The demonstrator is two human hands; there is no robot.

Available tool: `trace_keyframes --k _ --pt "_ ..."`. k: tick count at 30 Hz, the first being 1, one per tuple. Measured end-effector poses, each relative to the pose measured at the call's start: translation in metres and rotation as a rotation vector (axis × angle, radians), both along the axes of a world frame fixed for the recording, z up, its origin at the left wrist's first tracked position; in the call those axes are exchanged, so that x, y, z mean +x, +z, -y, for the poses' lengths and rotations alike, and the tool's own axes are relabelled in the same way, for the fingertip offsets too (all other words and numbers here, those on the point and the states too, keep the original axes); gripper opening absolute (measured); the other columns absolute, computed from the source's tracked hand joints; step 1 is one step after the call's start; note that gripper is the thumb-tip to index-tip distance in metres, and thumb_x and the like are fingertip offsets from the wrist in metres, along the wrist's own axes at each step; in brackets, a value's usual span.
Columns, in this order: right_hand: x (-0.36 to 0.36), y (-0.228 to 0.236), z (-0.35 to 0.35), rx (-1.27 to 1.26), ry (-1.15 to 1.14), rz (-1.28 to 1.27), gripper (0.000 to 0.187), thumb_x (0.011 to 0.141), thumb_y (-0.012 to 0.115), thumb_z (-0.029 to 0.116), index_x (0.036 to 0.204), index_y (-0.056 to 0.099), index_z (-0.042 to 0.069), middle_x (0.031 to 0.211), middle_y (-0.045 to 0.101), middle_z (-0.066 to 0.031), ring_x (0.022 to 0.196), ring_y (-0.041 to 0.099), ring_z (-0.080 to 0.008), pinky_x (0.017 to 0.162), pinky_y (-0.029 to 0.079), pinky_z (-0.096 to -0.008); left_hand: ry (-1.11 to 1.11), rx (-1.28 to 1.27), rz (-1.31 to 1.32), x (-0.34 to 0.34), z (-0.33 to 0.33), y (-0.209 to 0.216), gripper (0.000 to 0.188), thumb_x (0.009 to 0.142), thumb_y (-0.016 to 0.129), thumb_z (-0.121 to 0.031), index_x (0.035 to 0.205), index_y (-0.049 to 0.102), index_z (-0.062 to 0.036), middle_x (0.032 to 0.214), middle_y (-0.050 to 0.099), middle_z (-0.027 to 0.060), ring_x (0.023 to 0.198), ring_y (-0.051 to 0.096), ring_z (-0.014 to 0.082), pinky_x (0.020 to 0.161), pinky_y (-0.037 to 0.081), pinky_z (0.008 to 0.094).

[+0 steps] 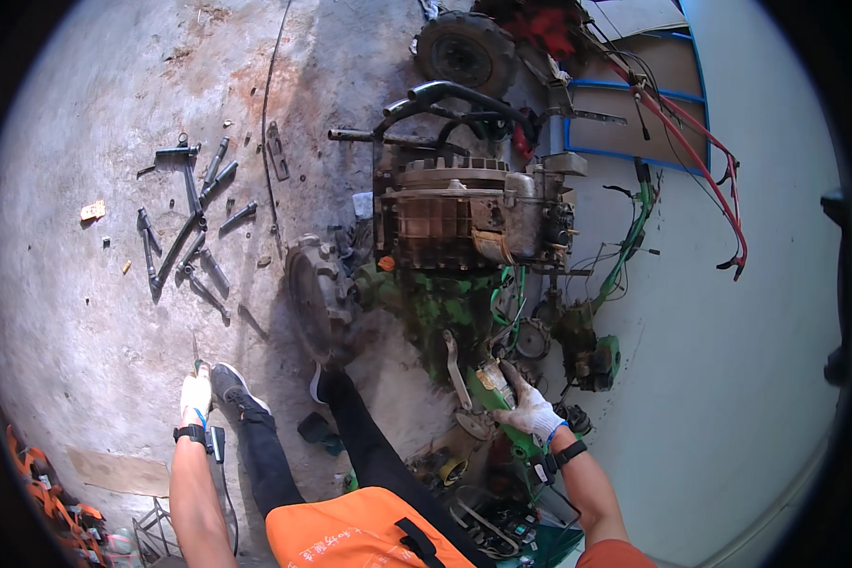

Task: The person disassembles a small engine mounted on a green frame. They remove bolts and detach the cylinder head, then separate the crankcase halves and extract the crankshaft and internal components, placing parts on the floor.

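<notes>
My left hand (197,390), in a white glove, is closed round the handle of what looks like a screwdriver (197,363); its thin shaft points away from me over the concrete. My right hand (532,413), gloved and dirty at the fingers, rests against the green lower body (509,405) of a small tiller-like machine. Its thumb and fingers are spread apart there, beside a pale, worn patch (490,377). Beyond it stands the machine's exposed engine (445,213), brown and grey with a black tube frame above. A grey metal lever (455,371) sticks out to the left of my right hand.
Several dark steel tools and bars (197,222) lie on the floor at left. A lugged wheel (314,293) stands beside the machine. Farther back are another tire (464,55) and red handlebars (696,142). A pale wall (729,379) runs along the right. Loose parts (497,521) lie near me.
</notes>
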State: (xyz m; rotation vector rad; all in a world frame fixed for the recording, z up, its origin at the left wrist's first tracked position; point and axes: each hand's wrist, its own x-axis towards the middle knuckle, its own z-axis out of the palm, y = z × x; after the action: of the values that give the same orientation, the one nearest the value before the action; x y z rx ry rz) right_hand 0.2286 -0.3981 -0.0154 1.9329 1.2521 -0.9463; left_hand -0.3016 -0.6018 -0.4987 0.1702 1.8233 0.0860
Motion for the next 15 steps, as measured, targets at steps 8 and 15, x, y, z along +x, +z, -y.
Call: trace_keyframes --k 8,15 --pt "0.008 -0.006 0.005 0.035 0.008 -0.02 0.12 0.08 0.092 0.028 0.178 0.025 0.007 0.171 0.049 -0.0212 0.157 0.049 -0.0321 0.13 0.039 -0.0384 0.392 0.066 0.191 0.001 -0.009 -0.019 0.053 0.116 0.054 -0.05 0.104 0.067 0.0002 0.079 0.07 0.0144 0.056 0.069 0.0245 0.048 0.056 0.0388" --pt "0.008 -0.006 0.004 -0.004 0.031 0.042 0.12 0.08 0.092 0.025 0.178 0.024 0.009 0.169 0.052 -0.022 0.156 0.051 -0.0326 0.129 0.04 -0.039 0.138 0.123 -0.001 0.014 -0.01 -0.049 0.05 0.115 0.062 -0.044 0.114 0.073 0.0053 0.092 0.075 0.0113 0.081 0.071 0.0223 0.072 0.056 0.0423"
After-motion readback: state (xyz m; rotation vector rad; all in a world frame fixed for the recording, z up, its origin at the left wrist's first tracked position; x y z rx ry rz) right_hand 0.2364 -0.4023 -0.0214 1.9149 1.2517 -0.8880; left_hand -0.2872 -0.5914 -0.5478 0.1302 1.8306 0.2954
